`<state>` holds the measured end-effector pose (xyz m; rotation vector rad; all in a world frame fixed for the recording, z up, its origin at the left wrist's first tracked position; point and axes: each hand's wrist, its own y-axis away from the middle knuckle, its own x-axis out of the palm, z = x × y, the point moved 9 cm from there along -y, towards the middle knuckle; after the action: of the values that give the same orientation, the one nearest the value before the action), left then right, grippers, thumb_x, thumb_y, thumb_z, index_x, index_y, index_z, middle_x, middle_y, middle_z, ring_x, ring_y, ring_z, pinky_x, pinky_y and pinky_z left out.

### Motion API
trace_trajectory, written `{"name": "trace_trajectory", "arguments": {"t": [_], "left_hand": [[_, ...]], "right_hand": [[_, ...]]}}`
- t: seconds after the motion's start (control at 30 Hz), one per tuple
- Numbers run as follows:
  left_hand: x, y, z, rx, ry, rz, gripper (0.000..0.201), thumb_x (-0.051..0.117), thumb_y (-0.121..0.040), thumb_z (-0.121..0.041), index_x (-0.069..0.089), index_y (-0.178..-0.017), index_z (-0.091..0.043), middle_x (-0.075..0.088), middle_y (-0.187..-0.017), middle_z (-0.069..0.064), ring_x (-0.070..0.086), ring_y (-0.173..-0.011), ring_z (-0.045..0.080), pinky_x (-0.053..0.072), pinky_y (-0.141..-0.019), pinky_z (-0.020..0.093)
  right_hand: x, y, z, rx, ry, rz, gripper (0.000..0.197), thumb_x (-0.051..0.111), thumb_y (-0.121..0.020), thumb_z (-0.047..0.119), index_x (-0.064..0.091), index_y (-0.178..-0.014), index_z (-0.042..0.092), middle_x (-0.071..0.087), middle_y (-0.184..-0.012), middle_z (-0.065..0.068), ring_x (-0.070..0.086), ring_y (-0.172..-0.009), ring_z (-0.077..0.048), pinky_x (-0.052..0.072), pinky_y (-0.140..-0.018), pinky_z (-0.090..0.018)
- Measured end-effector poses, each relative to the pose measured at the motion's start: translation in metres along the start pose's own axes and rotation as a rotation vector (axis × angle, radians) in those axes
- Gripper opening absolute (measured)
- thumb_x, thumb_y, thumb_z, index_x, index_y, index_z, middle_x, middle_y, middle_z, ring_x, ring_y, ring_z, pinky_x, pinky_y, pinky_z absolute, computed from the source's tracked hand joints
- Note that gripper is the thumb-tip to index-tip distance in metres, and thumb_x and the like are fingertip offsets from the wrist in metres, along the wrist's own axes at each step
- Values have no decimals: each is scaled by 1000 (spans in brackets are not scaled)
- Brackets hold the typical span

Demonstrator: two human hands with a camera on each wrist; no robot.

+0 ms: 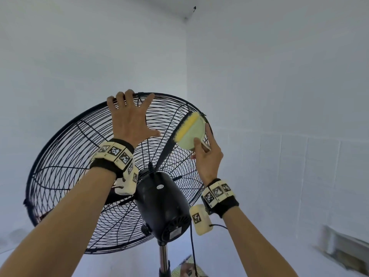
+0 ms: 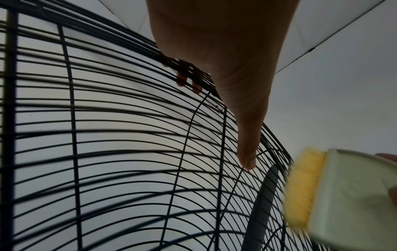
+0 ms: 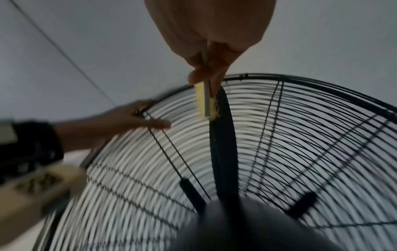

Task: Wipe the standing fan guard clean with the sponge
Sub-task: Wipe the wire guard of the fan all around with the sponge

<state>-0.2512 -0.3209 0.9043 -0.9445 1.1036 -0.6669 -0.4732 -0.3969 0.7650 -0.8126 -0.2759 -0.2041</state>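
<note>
R hand (image 1: 207,156) pinches the sponge (image 1: 190,132) by its pale backing, yellow scrub face pressed vs the fan guard (image 1: 79,156) at the upper-right rim, prob. so the scrub side works the wires. L hand (image 1: 129,118), fingers hooked over the top rim, thumb spread, likely steadies the head. Motor housing (image 1: 161,202) sits below; white walls (image 1: 279,76) behind.

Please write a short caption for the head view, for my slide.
Left hand steadies the fan guard at its top rim while the right hand presses the sponge against the wires.
</note>
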Motion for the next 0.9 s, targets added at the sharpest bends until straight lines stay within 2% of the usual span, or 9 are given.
{"name": "trace_trajectory", "arguments": {"t": [0.13,0.2,0.27,0.37,0.43,0.53,0.67,0.77,0.9], "left_hand": [[2,1,10,-20,-2,-7,124,77,-50,-86,34,-155,-36,39,-141,24,38,-128,46,26,-112,66],[3,1,11,-18,-6,-2,124,77,-50,-87,33,-156,-37,39,-141,24,38,-128,45,26,-112,66],[4,0,8,-15,-16,2,125,75,-50,-88,32,-156,-38,39,-142,23,38,-129,45,26,-112,65],[3,-1,2,-8,-14,3,125,75,-50,-89,32,-156,-38,39,-143,23,37,-130,45,25,-113,65],[3,0,2,-10,-8,8,124,75,-52,-88,32,-157,-38,38,-143,23,37,-130,45,24,-114,64],[4,1,10,-17,-2,5,123,76,-53,-87,33,-156,-37,38,-143,24,37,-130,46,24,-113,65],[3,1,8,-5,6,3,123,76,-53,-87,33,-156,-37,38,-143,24,37,-130,45,24,-113,66],[1,1,4,-8,-3,7,122,76,-54,-86,32,-156,-37,38,-144,24,37,-131,45,24,-113,65],[2,2,6,-15,-10,11,122,76,-55,-86,31,-156,-37,37,-145,23,36,-132,45,24,-114,65]], "right_hand": [[23,35,-34,85,134,266,57,68,-99,14,51,-149,36,73,-112,4,77,-77,-21,63,-56,-42],[18,31,-31,81,126,266,54,69,-98,13,55,-148,31,73,-105,10,76,-71,-19,64,-59,-44],[9,19,-24,73,59,163,52,71,-97,11,59,-145,28,76,-98,6,74,-67,-15,64,-60,-35],[3,20,-28,70,24,53,54,71,-97,15,57,-147,32,76,-99,5,72,-68,-14,62,-56,-33],[7,33,-43,39,127,112,54,70,-98,22,54,-147,38,73,-86,12,65,-59,-14,61,-51,-40],[15,44,-63,27,263,280,52,70,-98,28,55,-146,40,75,-83,3,57,-53,-7,60,-58,-35],[7,37,-64,154,165,290,39,74,-96,24,63,-132,31,74,-107,-5,73,-68,-17,62,-58,-33],[5,41,-69,161,155,351,27,73,-96,16,63,-113,34,69,-108,2,71,-88,-19,61,-55,-30],[6,41,-81,108,295,433,22,72,-96,17,61,-113,25,73,-112,-10,73,-94,-23,64,-58,-38]]}}
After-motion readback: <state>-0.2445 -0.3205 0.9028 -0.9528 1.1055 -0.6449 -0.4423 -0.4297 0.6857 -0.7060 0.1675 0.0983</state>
